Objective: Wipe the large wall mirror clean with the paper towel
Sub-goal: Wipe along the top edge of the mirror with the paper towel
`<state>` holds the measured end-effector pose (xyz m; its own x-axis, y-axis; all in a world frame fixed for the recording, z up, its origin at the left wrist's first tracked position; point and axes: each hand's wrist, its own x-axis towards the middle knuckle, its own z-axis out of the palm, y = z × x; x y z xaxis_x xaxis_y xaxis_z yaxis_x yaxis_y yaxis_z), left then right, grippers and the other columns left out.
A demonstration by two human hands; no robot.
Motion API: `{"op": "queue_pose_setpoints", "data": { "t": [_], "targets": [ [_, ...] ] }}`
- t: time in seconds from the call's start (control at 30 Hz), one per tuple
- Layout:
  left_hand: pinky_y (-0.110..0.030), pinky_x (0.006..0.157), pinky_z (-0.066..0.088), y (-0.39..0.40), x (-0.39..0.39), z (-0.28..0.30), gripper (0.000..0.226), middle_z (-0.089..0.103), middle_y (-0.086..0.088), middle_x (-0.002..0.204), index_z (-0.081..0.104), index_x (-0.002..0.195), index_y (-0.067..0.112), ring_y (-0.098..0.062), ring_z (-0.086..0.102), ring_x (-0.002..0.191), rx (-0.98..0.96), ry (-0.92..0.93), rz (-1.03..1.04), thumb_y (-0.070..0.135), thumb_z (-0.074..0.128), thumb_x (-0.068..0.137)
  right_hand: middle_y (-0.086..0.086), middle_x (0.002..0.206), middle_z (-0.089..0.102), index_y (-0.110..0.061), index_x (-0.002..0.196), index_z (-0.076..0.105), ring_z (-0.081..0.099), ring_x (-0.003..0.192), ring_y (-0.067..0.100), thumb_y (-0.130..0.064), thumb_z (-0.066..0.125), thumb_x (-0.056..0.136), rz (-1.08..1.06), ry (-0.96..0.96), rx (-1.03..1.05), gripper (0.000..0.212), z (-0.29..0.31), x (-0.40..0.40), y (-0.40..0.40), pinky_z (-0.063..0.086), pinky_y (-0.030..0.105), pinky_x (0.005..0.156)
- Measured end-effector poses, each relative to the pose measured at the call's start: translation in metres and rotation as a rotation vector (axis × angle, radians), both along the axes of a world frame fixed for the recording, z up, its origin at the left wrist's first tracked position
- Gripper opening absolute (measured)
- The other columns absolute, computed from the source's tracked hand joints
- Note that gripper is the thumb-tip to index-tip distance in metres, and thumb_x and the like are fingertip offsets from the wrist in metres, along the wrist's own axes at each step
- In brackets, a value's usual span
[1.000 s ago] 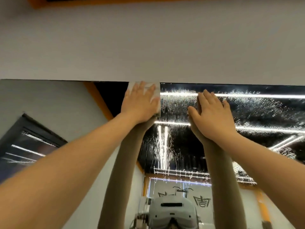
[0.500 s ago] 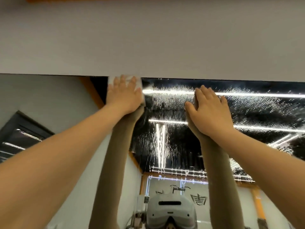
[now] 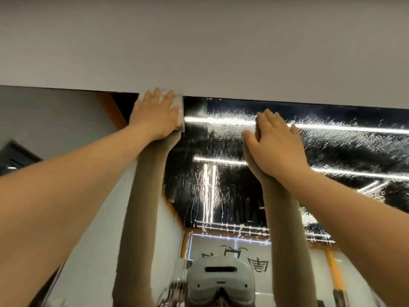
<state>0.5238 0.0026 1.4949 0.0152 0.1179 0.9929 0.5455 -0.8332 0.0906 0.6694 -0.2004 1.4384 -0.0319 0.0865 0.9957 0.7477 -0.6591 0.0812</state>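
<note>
Mirror (image 3: 332, 151) droplet-speckled beside right hand (image 3: 276, 145), below wall (image 3: 199, 41)

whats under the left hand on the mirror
A white paper towel is pressed flat against the mirror by the left hand. Only its edges show; the rest is covered.

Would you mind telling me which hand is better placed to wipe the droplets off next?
The left hand: it already presses the white paper towel flat on the large wall mirror, beside the wet patch. The right hand lies bare on the glass.
</note>
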Motion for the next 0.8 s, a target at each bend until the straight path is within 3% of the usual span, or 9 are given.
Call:
{"op": "queue_pose_setpoints", "data": {
  "t": [0.17,0.4,0.53,0.8],
  "targets": [
    [-0.046,0.119,-0.001,-0.028,0.017,-0.010,0.057,-0.007,-0.008,0.163,-0.001,0.156,0.022,-0.030,-0.006,0.149,-0.046,-0.014,-0.026,0.040,0.016,0.104,0.001,0.163,0.007,-0.015,0.156,0.013,0.002,0.150,0.017,-0.048,0.023,0.103,0.001,-0.002,0.008,0.063,-0.002,-0.001,0.000,0.002,0.043,0.120],
    [-0.046,0.119,-0.005,-0.082,0.059,-0.015,0.060,-0.008,-0.008,0.163,-0.001,0.156,0.018,-0.027,-0.009,0.149,0.143,0.086,-0.056,0.041,0.016,0.103,0.001,0.163,0.009,-0.015,0.155,0.015,0.004,0.150,0.016,-0.049,0.024,0.102,0.005,-0.008,0.011,0.064,-0.002,-0.001,0.000,0.003,0.043,0.120],
    [-0.044,0.120,-0.003,-0.058,0.038,-0.014,0.058,-0.008,-0.006,0.163,-0.001,0.156,0.020,-0.025,-0.008,0.149,0.179,0.140,-0.049,0.041,0.017,0.105,0.001,0.163,0.010,-0.015,0.155,0.015,0.004,0.150,0.016,-0.050,0.024,0.101,0.005,-0.011,0.003,0.065,-0.001,0.001,-0.002,0.003,0.042,0.120],
    [-0.045,0.121,0.003,0.004,0.002,-0.009,0.058,0.003,-0.007,0.163,0.007,0.156,0.017,-0.027,0.002,0.149,0.090,0.045,0.007,0.037,0.017,0.102,0.001,0.163,0.008,-0.015,0.156,0.013,0.003,0.150,0.017,-0.049,0.024,0.102,0.014,-0.015,0.011,0.065,-0.002,0.002,-0.001,0.001,0.042,0.119]
  ]
}}
